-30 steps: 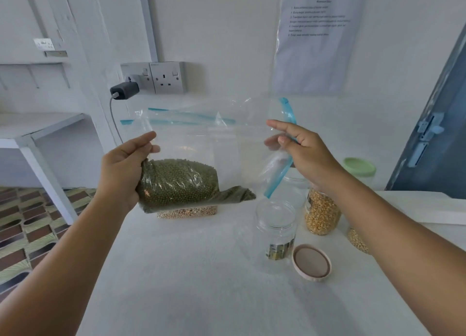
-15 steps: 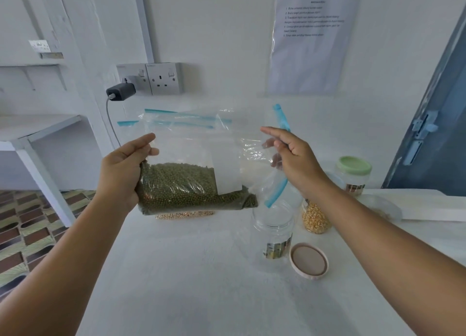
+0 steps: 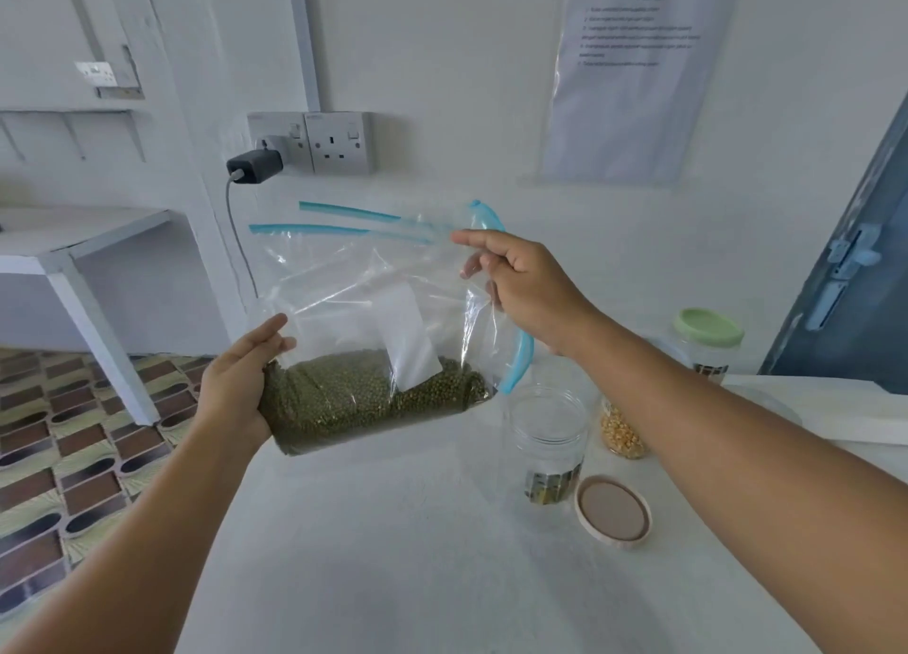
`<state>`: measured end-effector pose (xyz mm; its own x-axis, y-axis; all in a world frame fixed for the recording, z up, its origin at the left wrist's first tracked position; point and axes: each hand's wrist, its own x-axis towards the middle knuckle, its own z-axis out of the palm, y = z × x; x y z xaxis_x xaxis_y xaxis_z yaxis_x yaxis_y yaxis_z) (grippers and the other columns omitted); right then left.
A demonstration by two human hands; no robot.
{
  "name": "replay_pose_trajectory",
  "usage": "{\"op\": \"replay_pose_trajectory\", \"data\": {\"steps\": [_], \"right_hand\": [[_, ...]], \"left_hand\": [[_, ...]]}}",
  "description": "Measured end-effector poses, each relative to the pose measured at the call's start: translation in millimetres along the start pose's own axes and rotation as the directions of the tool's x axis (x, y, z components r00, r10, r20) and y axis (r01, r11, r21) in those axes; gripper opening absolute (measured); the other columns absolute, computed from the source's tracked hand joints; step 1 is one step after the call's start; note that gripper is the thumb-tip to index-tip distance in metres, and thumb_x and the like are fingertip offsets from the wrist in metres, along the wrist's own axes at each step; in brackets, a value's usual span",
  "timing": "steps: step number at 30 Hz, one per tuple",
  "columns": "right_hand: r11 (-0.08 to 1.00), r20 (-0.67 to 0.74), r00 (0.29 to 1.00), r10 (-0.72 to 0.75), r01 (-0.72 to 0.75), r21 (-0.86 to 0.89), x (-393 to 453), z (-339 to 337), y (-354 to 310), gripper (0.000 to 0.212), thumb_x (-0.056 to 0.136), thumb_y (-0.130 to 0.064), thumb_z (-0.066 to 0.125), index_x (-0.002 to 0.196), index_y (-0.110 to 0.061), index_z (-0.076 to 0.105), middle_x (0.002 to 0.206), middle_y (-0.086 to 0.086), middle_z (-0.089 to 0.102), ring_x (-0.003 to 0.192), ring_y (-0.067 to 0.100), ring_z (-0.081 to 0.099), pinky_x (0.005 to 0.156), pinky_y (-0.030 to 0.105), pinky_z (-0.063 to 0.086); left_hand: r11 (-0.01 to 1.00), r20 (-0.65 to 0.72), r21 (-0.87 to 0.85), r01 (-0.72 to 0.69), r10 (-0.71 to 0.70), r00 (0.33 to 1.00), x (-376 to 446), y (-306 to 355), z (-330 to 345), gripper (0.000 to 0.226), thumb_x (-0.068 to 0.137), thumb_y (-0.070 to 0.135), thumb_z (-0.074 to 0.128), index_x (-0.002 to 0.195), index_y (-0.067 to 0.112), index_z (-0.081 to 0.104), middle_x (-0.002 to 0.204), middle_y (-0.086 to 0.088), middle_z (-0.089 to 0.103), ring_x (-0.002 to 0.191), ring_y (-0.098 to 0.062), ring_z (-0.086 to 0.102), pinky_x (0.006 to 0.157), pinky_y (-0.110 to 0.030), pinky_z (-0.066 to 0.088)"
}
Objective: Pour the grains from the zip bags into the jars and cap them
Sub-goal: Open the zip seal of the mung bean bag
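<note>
I hold a clear zip bag [image 3: 363, 304] of green grains [image 3: 363, 403] above the white table [image 3: 393, 555]. My left hand [image 3: 241, 393] grips its lower left corner around the grains. My right hand [image 3: 525, 285] pinches the bag's upper right side near the blue zip strip [image 3: 344, 218], whose mouth stands open. An empty clear jar [image 3: 548, 437] stands uncapped just right of the bag, and its pinkish lid [image 3: 612, 511] lies on the table beside it.
A jar of yellow grains [image 3: 621, 432] stands behind my right forearm. A jar with a green lid [image 3: 707, 341] sits at the back right. A wall socket with a black charger [image 3: 255, 166] is behind. The table's left edge drops to a tiled floor [image 3: 59, 457].
Both hands and the bag have come lower in the view. The grains have settled flat along the bag's bottom. The bag of pale grains on the table behind it is now hidden.
</note>
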<state>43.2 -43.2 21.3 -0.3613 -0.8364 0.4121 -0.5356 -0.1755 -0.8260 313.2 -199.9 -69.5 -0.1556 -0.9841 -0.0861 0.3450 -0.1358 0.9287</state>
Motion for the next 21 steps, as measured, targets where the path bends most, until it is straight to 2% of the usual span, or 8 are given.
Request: {"op": "replay_pose_trajectory", "data": {"steps": [6,9,11,13,15,16,19,21], "right_hand": [[1.0,0.066,0.997,0.026,-0.026,0.0,2,24,10,0.045,0.108,-0.008,0.04,0.127,-0.036,0.07,0.099,-0.001,0.072,0.065,0.026,0.04,0.064,0.039,0.041],[0.999,0.133,0.991,0.03,-0.027,-0.026,1,34,12,0.042,0.109,-0.01,0.042,0.125,-0.035,0.071,0.097,-0.006,0.073,0.065,0.025,0.041,0.063,0.038,0.04],[0.998,0.178,0.984,0.028,-0.017,-0.065,-2,43,12,0.042,0.109,-0.01,0.042,0.124,-0.034,0.073,0.097,-0.007,0.074,0.061,0.019,0.043,0.064,0.037,0.041],[0.995,0.215,0.976,0.032,-0.011,-0.101,-5,51,15,0.042,0.109,-0.01,0.042,0.124,-0.033,0.073,0.098,-0.007,0.075,0.06,0.013,0.045,0.066,0.035,0.043],[0.993,0.235,0.971,0.043,-0.015,-0.118,-6,55,16,0.041,0.109,-0.011,0.041,0.124,-0.032,0.073,0.1,-0.007,0.075,0.061,0.014,0.045,0.066,0.035,0.044],[0.993,0.235,0.971,0.047,-0.02,-0.118,-6,56,17,0.041,0.109,-0.012,0.041,0.124,-0.032,0.074,0.1,-0.008,0.075,0.062,0.015,0.046,0.066,0.035,0.044],[0.995,0.249,0.967,0.045,-0.02,-0.1,-4,55,16,0.042,0.109,-0.011,0.043,0.118,-0.036,0.075,0.096,-0.011,0.075,0.066,0.022,0.046,0.067,0.036,0.045],[0.996,0.27,0.962,0.041,-0.019,-0.085,-4,56,14,0.043,0.108,-0.01,0.044,0.115,-0.037,0.077,0.096,-0.011,0.075,0.067,0.02,0.048,0.068,0.036,0.046]], "left_hand": [[0.997,-0.028,-0.012,0.078,-0.078,0.997,6,-37,-23,0.027,0.1,0.007,0.064,0.103,0.026,0.084,0.104,-0.002,0.079,0.115,-0.026,0.068,0.1,-0.048,0.056],[0.992,-0.024,0.074,0.104,-0.102,0.994,8,-57,-35,0.028,0.099,0.006,0.065,0.102,0.026,0.084,0.107,-0.002,0.08,0.123,-0.026,0.064,0.109,-0.047,0.051],[0.979,0.008,0.166,0.118,-0.121,0.993,8,-69,-43,0.027,0.098,0.006,0.067,0.103,0.027,0.084,0.114,-0.002,0.078,0.127,-0.028,0.061,0.112,-0.048,0.047],[0.951,0.071,0.278,0.134,-0.159,0.985,3,-74,-49,0.027,0.099,0.009,0.067,0.103,0.029,0.084,0.123,-0.003,0.074,0.125,-0.03,0.059,0.104,-0.044,0.049],[0.913,0.155,0.381,0.144,-0.216,0.964,-3,-70,-49,0.032,0.102,0.007,0.06,0.102,0.028,0.084,0.128,-0.006,0.07,0.112,-0.025,0.058,0.086,-0.037,0.046],[0.895,0.19,0.422,0.145,-0.244,0.951,-5,-63,-47,0.035,0.101,0.004,0.057,0.103,0.027,0.084,0.128,-0.007,0.067,0.109,-0.023,0.056,0.086,-0.037,0.042],[0.836,0.265,0.546,0.044,-0.223,0.938,-15,-28,-37,0.04,0.097,-0.004,0.058,0.108,0.025,0.083,0.13,0.0,0.062,0.129,-0.018,0.043,0.106,-0.034,0.026],[0.821,0.364,0.566,-0.077,-0.166,0.916,-22,-1,-25,0.038,0.096,-0.002,0.062,0.11,0.027,0.082,0.138,0.002,0.059,0.135,-0.014,0.038,0.11,-0.032,0.019]]}}
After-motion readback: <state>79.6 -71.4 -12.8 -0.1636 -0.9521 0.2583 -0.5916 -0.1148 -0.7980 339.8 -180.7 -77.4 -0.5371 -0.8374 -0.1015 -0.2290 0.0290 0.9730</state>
